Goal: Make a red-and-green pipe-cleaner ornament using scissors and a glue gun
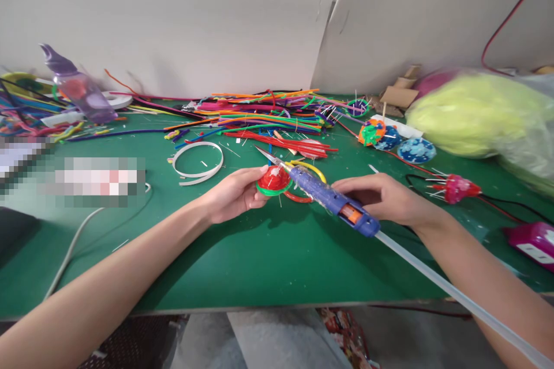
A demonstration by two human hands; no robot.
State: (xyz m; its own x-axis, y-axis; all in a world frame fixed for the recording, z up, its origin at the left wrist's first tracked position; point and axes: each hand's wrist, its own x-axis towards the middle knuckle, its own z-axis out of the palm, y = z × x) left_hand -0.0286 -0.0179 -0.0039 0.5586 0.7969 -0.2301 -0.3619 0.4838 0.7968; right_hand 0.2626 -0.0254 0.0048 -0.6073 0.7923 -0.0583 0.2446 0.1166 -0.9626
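My left hand (236, 195) pinches a small red dome-shaped piece (273, 180) with a green rim, held over the table. My right hand (376, 193) is wrapped round a blue hot glue gun (331, 199), and a long translucent glue stick (454, 294) trails from its back end. The gun's nozzle end is close to the top of the red dome; whether they touch I cannot tell. Behind the dome, yellow-handled scissors (268, 155) lie on the table, their blades pointing up and left. Part of the dome is hidden by my fingers.
Bundles of colourful pipe cleaners (259, 115) lie along the back of the green table (242, 265). A purple bottle (84, 92) leans at left, near a coiled white strip (198, 161). At right are decorated domes (416, 150), a yellow bagged bundle (471, 115) and a magenta power socket (530, 242).
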